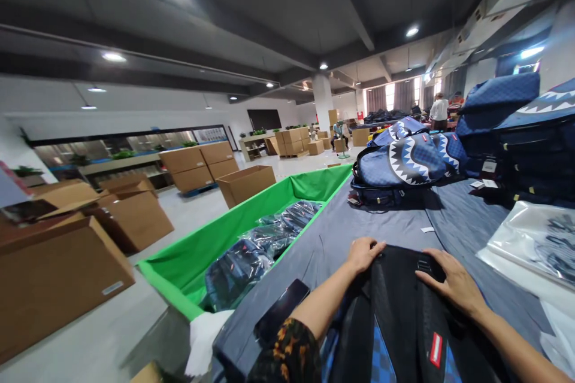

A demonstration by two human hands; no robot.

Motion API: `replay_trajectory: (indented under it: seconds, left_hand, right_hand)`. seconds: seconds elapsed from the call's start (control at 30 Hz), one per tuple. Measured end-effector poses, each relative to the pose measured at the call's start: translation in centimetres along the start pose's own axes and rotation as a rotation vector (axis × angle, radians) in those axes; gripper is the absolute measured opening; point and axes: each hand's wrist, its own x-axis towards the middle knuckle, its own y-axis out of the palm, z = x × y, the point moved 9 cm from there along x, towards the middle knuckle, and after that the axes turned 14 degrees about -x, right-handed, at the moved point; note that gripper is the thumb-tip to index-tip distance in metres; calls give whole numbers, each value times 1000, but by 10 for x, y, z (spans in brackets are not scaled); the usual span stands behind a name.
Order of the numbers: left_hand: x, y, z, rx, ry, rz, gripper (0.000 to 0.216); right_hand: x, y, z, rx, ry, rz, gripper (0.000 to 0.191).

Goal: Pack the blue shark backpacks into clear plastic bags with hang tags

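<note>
A black backpack (398, 305) with blue checked panels and a small red label lies in front of me on the grey cloth-covered table (332, 245). At its top left edge, my left hand (365, 255) is closed on the fabric. My right hand (453, 281) grips the top right edge near a strap buckle, thumb on the near face; some fingertips are hidden behind the fabric. Left of my forearm lies a dark phone (282, 310). A pile of blue backpacks with a shark-teeth pattern (399, 161) sits beyond my hands.
Alongside the table on the left runs a green fabric bin (188, 263) holding several plastic-wrapped bags (242, 272). More stacked backpacks (498, 131) and clear plastic bags (534, 239) are at the right. Cardboard boxes (58, 281) stand on the floor; people are farther back.
</note>
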Motion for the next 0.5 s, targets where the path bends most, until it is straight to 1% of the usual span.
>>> replay_trajectory:
  seconds: [0.03,0.1,0.17,0.23,0.3,0.37,0.4,0.43,0.5]
  left_hand:
    - [-7,3,-2,-6,39,-11,33]
    - [-28,5,-5,-17,106,-41,45]
    - [-53,3,-7,11,163,-90,54]
    - [-77,3,-8,73,211,-131,49]
    - [-97,9,-7,132,242,-118,42]
    - [-111,17,-4,160,245,-53,39]
    - [-114,21,-2,174,241,-14,38]
    - [-113,25,0,192,236,26,37]
    - [-101,34,6,236,213,101,32]
  right_hand:
    - [-3,-4,2,24,-24,-45,62]
    - [-12,-11,12,45,-84,-113,51]
    - [-23,-16,24,22,-132,-146,44]
    - [-39,-20,37,-36,-165,-154,40]
    - [-57,-22,48,-98,-195,-135,40]
    - [-74,-20,53,-131,-204,-72,41]
    - [-80,-17,53,-132,-193,-18,42]
    - [-83,-12,50,-125,-167,51,43]
    - [-80,5,39,-100,-83,237,45]
